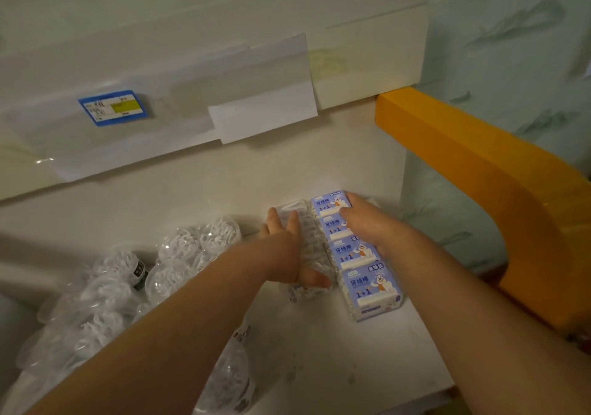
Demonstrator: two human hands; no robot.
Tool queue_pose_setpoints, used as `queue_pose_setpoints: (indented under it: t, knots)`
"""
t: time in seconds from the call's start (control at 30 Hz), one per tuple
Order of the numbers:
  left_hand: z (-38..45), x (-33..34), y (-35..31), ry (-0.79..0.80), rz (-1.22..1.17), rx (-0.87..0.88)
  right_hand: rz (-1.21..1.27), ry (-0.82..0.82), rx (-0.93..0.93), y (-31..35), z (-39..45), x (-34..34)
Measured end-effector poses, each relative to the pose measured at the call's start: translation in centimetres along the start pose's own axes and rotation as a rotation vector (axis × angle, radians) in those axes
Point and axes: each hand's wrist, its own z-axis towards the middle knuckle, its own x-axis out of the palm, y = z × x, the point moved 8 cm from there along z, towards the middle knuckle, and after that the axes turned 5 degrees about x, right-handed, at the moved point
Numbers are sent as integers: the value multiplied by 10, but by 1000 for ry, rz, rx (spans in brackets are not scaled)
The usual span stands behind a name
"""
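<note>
A row of several clear boxes with blue and white labels [367, 283] lies on the white table [319, 366], running away from me near its right side. A second row of clear boxes [308, 232], labels unseen, lies against its left side. My left hand [287, 251] lies flat on this clear row, fingers straight, thumb at the near end. My right hand [367, 222] rests along the right flank of the labelled row, fingers reaching over the far boxes.
A heap of clear round tubs of white picks [128, 286] covers the table's left part; one more lies near the front edge [227, 382]. A white board with taped papers and a blue label [112, 107] stands behind. An orange rail [499, 190] curves at the right.
</note>
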Motion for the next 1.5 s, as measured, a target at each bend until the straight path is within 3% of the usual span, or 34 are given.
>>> queue_pose_setpoints:
  t: [0.4,0.53,0.7,0.83,1.0,1.5]
  knots:
    - [-6,-2,-3,-12,-30,18,-27,-9,1,4,-7,-1]
    - [-11,-2,-5,-29,-27,26,-268,-202,-146,6,-17,-6]
    - [-20,-1,-6,-43,13,84,-384,-216,-229,-4,-59,-6]
    - [-17,14,-4,-50,7,39,-298,-214,-182,-20,-80,-14]
    - [-13,16,-6,-92,5,13,-107,-66,-112,-34,-80,-2]
    - [-10,16,-5,-138,-13,28,-138,-59,-102,-36,-77,4]
